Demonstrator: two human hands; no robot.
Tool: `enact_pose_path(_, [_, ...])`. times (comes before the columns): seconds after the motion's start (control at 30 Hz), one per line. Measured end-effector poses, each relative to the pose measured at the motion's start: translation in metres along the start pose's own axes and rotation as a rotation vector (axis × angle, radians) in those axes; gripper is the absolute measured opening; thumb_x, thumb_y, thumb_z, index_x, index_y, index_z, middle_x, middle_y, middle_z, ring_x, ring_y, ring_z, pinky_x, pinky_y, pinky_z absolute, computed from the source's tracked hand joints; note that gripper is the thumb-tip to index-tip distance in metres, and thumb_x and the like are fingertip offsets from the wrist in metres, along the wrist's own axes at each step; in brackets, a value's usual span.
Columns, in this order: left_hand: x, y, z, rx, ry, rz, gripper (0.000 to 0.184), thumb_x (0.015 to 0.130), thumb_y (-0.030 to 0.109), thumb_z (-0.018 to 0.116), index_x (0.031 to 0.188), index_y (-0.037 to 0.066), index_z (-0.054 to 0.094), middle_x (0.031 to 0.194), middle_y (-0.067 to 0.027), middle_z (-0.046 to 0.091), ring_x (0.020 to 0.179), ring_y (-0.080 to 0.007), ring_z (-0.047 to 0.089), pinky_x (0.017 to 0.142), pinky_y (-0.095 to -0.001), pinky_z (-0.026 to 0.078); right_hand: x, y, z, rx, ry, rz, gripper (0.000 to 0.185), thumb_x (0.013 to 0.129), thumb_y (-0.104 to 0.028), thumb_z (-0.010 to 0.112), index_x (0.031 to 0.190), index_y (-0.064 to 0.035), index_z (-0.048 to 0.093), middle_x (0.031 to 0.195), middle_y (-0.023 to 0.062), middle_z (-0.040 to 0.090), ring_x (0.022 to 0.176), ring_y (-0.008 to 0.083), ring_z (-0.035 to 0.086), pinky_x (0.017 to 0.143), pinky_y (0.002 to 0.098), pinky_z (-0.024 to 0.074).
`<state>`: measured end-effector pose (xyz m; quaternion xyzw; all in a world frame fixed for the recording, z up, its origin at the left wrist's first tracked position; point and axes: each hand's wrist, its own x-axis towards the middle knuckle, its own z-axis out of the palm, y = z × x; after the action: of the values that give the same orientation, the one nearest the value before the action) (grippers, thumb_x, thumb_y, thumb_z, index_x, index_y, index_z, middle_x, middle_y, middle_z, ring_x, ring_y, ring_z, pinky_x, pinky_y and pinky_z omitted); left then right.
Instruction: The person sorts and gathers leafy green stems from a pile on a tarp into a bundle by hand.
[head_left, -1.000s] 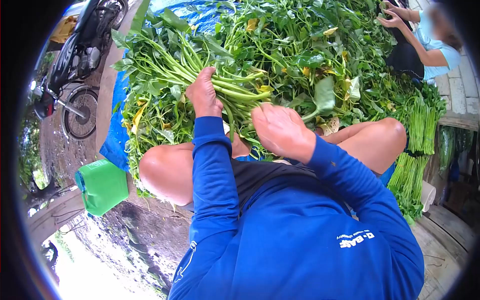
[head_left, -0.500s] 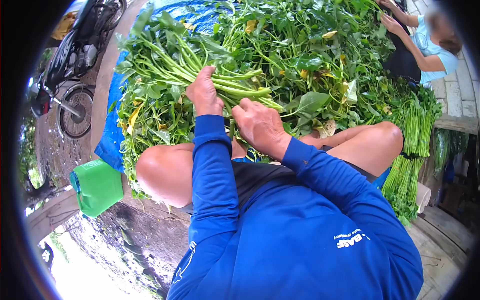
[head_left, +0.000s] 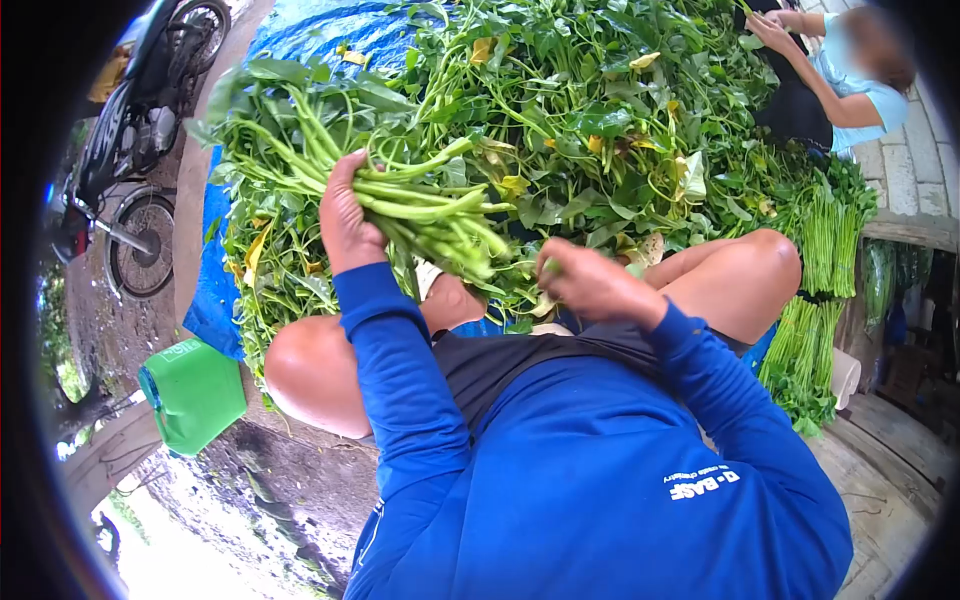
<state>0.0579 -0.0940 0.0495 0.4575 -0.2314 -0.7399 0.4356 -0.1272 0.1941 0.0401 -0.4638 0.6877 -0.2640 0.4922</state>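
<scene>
My left hand (head_left: pixel 350 215) is closed round a bunch of water spinach (head_left: pixel 425 205). The leafy ends fan out to the upper left, while the cut stem ends point right and blur with motion. Apart from the bunch, to its right and above my lap, my right hand (head_left: pixel 595 285) has its fingers curled in. A small green bit shows at its fingertips, too blurred to name. In front of my crossed legs spreads a large heap of loose water spinach (head_left: pixel 570 120) with some yellow leaves.
Beneath the heap lies a blue tarp (head_left: pixel 330 30). Tied bundles of greens (head_left: pixel 830 235) are stacked at the right. A green plastic jug (head_left: pixel 200 395) stands by my left knee, and a motorcycle (head_left: pixel 150 150) is parked beyond. At the upper right sits another person (head_left: pixel 850 80) handling stems.
My left hand has moved left and slightly down with the bunch. My right hand has come away from the stems, down and to the right.
</scene>
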Motion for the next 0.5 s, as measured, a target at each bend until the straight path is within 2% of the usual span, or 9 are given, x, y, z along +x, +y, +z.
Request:
enact_pose_path(0.03, [-0.008, 0.008, 0.002, -0.004, -0.007, -0.016, 0.023, 0.086, 0.010, 0.085, 0.102, 0.004, 0.069, 0.093, -0.0104, 0.074, 0.079, -0.0241, 0.073, 0.078, -0.0389, 0.065, -0.003, -0.015, -0.020, 0.084, 0.037, 0.089, 0.015, 0.106, -0.021, 0.064, 0.113, -0.0071, 0.060, 0.081, 0.0071, 0.067, 0.072, 0.0206, 0.065, 0.072, 0.0384, 0.0546])
enact_pose_path(0.07, [-0.013, 0.013, 0.005, -0.009, -0.016, -0.032, 0.024, 0.087, 0.011, 0.085, 0.103, 0.004, 0.070, 0.093, -0.0104, 0.074, 0.080, -0.0244, 0.073, 0.079, -0.0390, 0.065, 0.001, -0.010, -0.027, 0.124, 0.157, -0.003, 0.025, 0.103, -0.027, 0.066, 0.117, -0.0067, 0.061, 0.096, 0.0166, 0.069, 0.087, 0.0272, 0.066, 0.083, 0.0413, 0.0538])
enact_pose_path(0.13, [-0.017, 0.016, 0.008, -0.003, -0.061, -0.033, 0.022, 0.089, 0.012, 0.083, 0.105, 0.003, 0.071, 0.094, -0.0106, 0.075, 0.081, -0.0233, 0.073, 0.080, -0.0395, 0.066, 0.006, -0.028, -0.044, 0.186, 0.286, -0.066, 0.026, 0.102, -0.027, 0.068, 0.117, -0.0055, 0.065, 0.094, 0.0124, 0.068, 0.086, 0.0229, 0.063, 0.083, 0.0389, 0.0536])
enact_pose_path(0.23, [-0.035, 0.019, 0.019, 0.029, -0.120, -0.018, 0.017, 0.092, 0.015, 0.081, 0.102, 0.006, 0.070, 0.088, -0.0075, 0.073, 0.076, -0.0211, 0.071, 0.079, -0.0396, 0.066, 0.031, -0.036, -0.052, 0.263, 0.342, -0.262, 0.032, 0.099, -0.022, 0.074, 0.127, -0.0063, 0.071, 0.107, 0.0057, 0.073, 0.093, 0.0126, 0.064, 0.083, 0.0333, 0.0543])
enact_pose_path(0.33, [-0.045, 0.020, 0.023, -0.038, -0.249, -0.118, 0.012, 0.094, 0.017, 0.078, 0.097, 0.007, 0.071, 0.085, -0.0086, 0.076, 0.074, -0.0260, 0.075, 0.076, -0.0450, 0.068, 0.066, -0.031, -0.058, 0.264, 0.126, -0.495, 0.049, 0.096, -0.026, 0.075, 0.142, -0.0091, 0.069, 0.115, 0.0081, 0.074, 0.095, 0.0189, 0.066, 0.087, 0.0360, 0.0545])
enact_pose_path(0.37, [-0.045, 0.019, 0.026, -0.034, -0.227, -0.129, 0.013, 0.093, 0.019, 0.077, 0.095, 0.008, 0.071, 0.079, -0.0072, 0.071, 0.071, -0.0289, 0.072, 0.072, -0.0478, 0.066, 0.083, -0.016, -0.048, 0.369, -0.009, -0.508, 0.054, 0.097, -0.031, 0.077, 0.146, -0.0110, 0.068, 0.116, 0.0062, 0.076, 0.096, 0.0173, 0.067, 0.088, 0.0352, 0.0547])
enact_pose_path(0.4, [-0.045, 0.020, 0.024, -0.040, -0.255, -0.135, 0.011, 0.094, 0.018, 0.077, 0.095, 0.009, 0.071, 0.080, -0.0074, 0.073, 0.071, -0.0293, 0.073, 0.072, -0.0487, 0.067, 0.073, -0.030, -0.055, 0.357, -0.153, -0.255, 0.053, 0.098, -0.037, 0.078, 0.143, -0.0107, 0.070, 0.109, 0.0039, 0.077, 0.088, 0.0142, 0.065, 0.080, 0.0337, 0.0546])
enact_pose_path(0.47, [-0.040, 0.020, 0.020, -0.099, -0.271, -0.186, 0.011, 0.093, 0.018, 0.077, 0.095, 0.009, 0.071, 0.081, -0.0075, 0.073, 0.070, -0.0280, 0.073, 0.072, -0.0490, 0.067, 0.083, -0.013, -0.042, 0.397, -0.249, -0.338, 0.046, 0.100, -0.032, 0.075, 0.139, -0.0066, 0.071, 0.099, -0.0005, 0.074, 0.081, 0.0057, 0.060, 0.068, 0.0263, 0.0500])
enact_pose_path(0.5, [-0.039, 0.021, 0.015, -0.064, -0.268, -0.172, 0.011, 0.093, 0.018, 0.077, 0.095, 0.009, 0.071, 0.082, -0.0075, 0.074, 0.070, -0.0271, 0.073, 0.072, -0.0488, 0.067, 0.066, -0.027, -0.051, 0.456, -0.329, -0.174, 0.037, 0.101, -0.034, 0.075, 0.127, -0.0083, 0.075, 0.083, -0.0063, 0.066, 0.068, 0.0029, 0.054, 0.057, 0.0235, 0.0423])
